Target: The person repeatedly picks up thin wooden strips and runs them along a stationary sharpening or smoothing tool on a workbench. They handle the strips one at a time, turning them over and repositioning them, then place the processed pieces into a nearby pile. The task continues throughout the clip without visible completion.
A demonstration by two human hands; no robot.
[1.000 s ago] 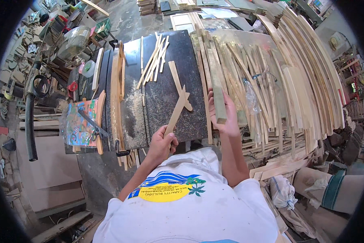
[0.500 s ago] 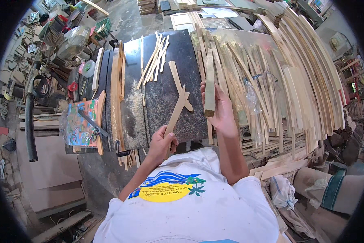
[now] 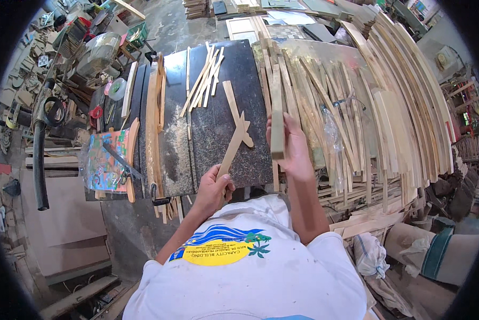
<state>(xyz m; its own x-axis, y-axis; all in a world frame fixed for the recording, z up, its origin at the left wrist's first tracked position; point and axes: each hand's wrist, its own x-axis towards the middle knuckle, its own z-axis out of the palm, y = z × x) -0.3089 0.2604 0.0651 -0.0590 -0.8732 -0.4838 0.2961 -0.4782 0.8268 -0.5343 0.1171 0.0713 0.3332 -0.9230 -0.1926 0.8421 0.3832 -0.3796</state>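
Note:
My left hand is closed round the lower end of a flat, pale wooden strip with a pointed, shaped tip. That tip lies across a second flat strip with a shaped end, resting on the black tabletop. In my right hand, a long square wooden bar points away from me, its near end toward my body. The fingers wrap its sides and are partly hidden by it. Farther back on the black surface sits a loose pile of thin sticks.
Many wooden strips cover the table's right part, with long curved-looking boards beyond. To the left lie a thick wooden rail, a clamp and a colourful sheet under a dark blade-like tool. Sawdust coats the black top.
My right hand has shifted slightly toward me with the square bar, and its near end now sits a little lower and to the right. My left hand and its strip are practically still.

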